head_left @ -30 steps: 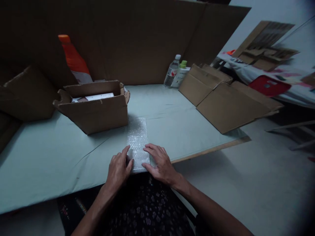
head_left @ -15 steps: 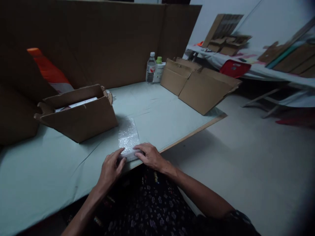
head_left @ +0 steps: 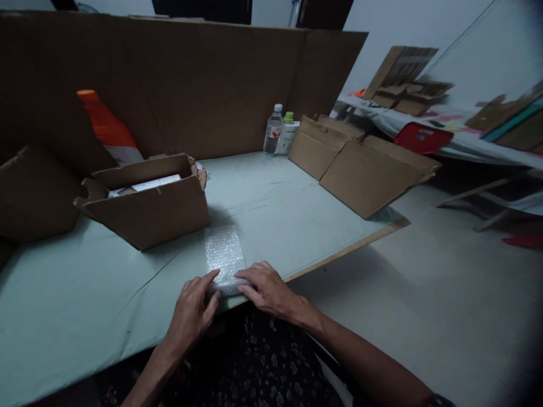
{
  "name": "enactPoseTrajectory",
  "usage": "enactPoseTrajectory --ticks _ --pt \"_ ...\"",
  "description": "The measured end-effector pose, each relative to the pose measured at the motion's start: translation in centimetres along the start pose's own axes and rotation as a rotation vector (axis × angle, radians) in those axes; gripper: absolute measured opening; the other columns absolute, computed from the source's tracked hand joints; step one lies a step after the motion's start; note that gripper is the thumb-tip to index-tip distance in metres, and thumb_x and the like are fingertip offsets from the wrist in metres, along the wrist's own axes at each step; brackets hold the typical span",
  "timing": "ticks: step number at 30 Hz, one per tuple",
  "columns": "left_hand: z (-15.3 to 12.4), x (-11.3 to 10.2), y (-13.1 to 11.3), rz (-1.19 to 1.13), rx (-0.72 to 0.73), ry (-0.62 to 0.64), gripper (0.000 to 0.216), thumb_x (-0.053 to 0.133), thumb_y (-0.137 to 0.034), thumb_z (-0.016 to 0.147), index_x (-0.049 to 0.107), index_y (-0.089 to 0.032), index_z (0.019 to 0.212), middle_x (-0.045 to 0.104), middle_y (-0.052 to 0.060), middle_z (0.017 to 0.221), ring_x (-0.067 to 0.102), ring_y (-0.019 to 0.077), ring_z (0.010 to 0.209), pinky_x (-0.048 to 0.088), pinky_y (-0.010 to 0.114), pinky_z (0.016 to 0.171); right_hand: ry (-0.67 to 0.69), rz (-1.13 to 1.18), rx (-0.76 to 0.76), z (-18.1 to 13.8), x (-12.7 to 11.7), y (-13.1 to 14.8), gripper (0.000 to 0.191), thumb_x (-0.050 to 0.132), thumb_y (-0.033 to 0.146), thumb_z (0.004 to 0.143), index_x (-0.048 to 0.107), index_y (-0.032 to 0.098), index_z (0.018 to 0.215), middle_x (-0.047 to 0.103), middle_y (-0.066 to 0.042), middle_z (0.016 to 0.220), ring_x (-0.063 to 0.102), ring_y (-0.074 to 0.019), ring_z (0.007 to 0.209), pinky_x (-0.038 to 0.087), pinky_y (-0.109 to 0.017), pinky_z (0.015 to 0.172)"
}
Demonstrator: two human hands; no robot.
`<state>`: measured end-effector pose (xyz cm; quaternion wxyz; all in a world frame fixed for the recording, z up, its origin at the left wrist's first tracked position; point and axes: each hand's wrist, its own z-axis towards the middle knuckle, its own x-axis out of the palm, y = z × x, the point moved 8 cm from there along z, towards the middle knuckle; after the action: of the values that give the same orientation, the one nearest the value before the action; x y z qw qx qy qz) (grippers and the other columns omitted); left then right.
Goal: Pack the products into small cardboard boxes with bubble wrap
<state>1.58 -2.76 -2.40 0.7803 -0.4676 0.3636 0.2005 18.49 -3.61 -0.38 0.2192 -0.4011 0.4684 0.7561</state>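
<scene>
A strip of clear bubble wrap lies on the table close to its near edge, its far end flat on the cloth. The near end looks thicker, as if folded or rolled over; whether anything is inside I cannot tell. My left hand grips this end at its left corner, thumb below and fingers above. At the right corner, my right hand holds the same end between thumb and fingers. Left of the wrap's far end stands an open cardboard box containing white flat boxes or papers.
More cardboard boxes stand at the table's right end, beside a water bottle and a white bottle with green cap. An orange bottle leans before a tall cardboard wall. A red tray is at another table.
The view has tilted up, so the scene sits lower and further right. Both hands stay at the bubble wrap's near end, with little visible movement.
</scene>
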Motion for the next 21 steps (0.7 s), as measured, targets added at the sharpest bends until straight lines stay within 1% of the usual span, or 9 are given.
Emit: enactPoseTrajectory --ticks 3,6,8,9,12,14,18,19,21 --pt "0.6 0.0 0.9 0.078 -0.076 -0.021 0.035 0.053 -0.031 0.093 0.062 -0.019 0.125 0.073 0.009 0.102 0.066 0.0241 0.086 0.055 0.041 0.079 -0.070 -0.077 0.003 -0.3 -0.8 0.2 0.037 0.063 0.024 0.093 0.061 0.021 0.129 0.065 -0.013 0.128 0.058 -0.0279 0.115 0.043 -0.045 0.097" --pt "1.3 -0.5 0.9 0.100 -0.070 -0.117 0.035 0.054 -0.031 0.093 0.062 -0.018 0.124 0.069 0.012 0.112 0.065 0.0266 0.099 0.054 0.044 0.087 -0.001 -0.134 -0.097 0.2 -0.1 0.6 0.041 0.069 0.026 0.089 0.060 0.019 0.128 0.062 -0.014 0.133 0.054 -0.0302 0.121 0.043 -0.047 0.099" --pt "1.3 -0.9 0.2 0.075 0.001 -0.153 0.035 0.057 -0.031 0.092 0.061 -0.018 0.125 0.065 0.014 0.122 0.062 0.0277 0.111 0.052 0.044 0.094 0.046 -0.126 -0.135 1.0 0.5 0.5 0.035 0.069 0.023 0.090 0.063 0.018 0.123 0.066 -0.012 0.127 0.057 -0.0285 0.117 0.044 -0.045 0.097" --pt "1.1 -1.0 -0.3 0.056 0.041 -0.147 0.035 0.058 -0.030 0.092 0.061 -0.020 0.125 0.065 0.013 0.123 0.061 0.0272 0.112 0.052 0.044 0.095 0.046 -0.103 -0.127 1.4 0.6 0.3 0.030 0.068 0.021 0.091 0.064 0.018 0.121 0.069 -0.011 0.121 0.060 -0.0268 0.112 0.044 -0.043 0.095" --pt "0.3 -1.1 -0.8 -0.015 0.073 -0.069 0.035 0.055 -0.024 0.093 0.057 -0.022 0.128 0.070 0.008 0.109 0.064 0.0227 0.099 0.053 0.039 0.086 0.055 0.033 -0.084 2.2 0.5 -0.1 0.022 0.064 0.023 0.095 0.068 0.019 0.116 0.075 -0.005 0.101 0.065 -0.0214 0.094 0.047 -0.039 0.089" --pt "0.0 -1.2 -0.4 -0.032 0.013 -0.038 0.036 0.053 -0.023 0.094 0.056 -0.022 0.129 0.071 0.007 0.101 0.065 0.0214 0.089 0.053 0.036 0.079 0.064 0.084 -0.083 2.1 0.3 0.1 0.024 0.063 0.025 0.095 0.067 0.020 0.118 0.076 -0.006 0.102 0.065 -0.0210 0.093 0.048 -0.039 0.089" --pt "1.0 -1.1 1.5 0.062 -0.126 -0.075 0.034 0.054 -0.033 0.094 0.061 -0.017 0.123 0.070 0.009 0.095 0.063 0.0250 0.085 0.052 0.041 0.079 -0.045 -0.032 -0.129 1.9 -0.9 0.7 0.035 0.065 0.026 0.092 0.062 0.018 0.126 0.064 -0.015 0.131 0.056 -0.0287 0.119 0.044 -0.047 0.098" --pt "1.5 -1.0 1.9 0.085 -0.154 -0.094 0.035 0.054 -0.034 0.094 0.062 -0.016 0.122 0.070 0.010 0.095 0.063 0.0264 0.087 0.051 0.044 0.081 -0.038 -0.072 -0.151 2.1 -0.7 0.8 0.038 0.066 0.027 0.091 0.061 0.018 0.127 0.061 -0.016 0.135 0.054 -0.0304 0.122 0.044 -0.048 0.099" --pt "2.5 -0.9 2.7 0.080 -0.222 -0.132 0.037 0.054 -0.038 0.092 0.064 -0.015 0.119 0.069 0.012 0.097 0.062 0.0285 0.091 0.049 0.047 0.085 0.024 -0.122 -0.187 2.7 0.3 0.7 0.037 0.068 0.026 0.090 0.062 0.019 0.126 0.062 -0.015 0.133 0.055 -0.0313 0.120 0.044 -0.049 0.097"
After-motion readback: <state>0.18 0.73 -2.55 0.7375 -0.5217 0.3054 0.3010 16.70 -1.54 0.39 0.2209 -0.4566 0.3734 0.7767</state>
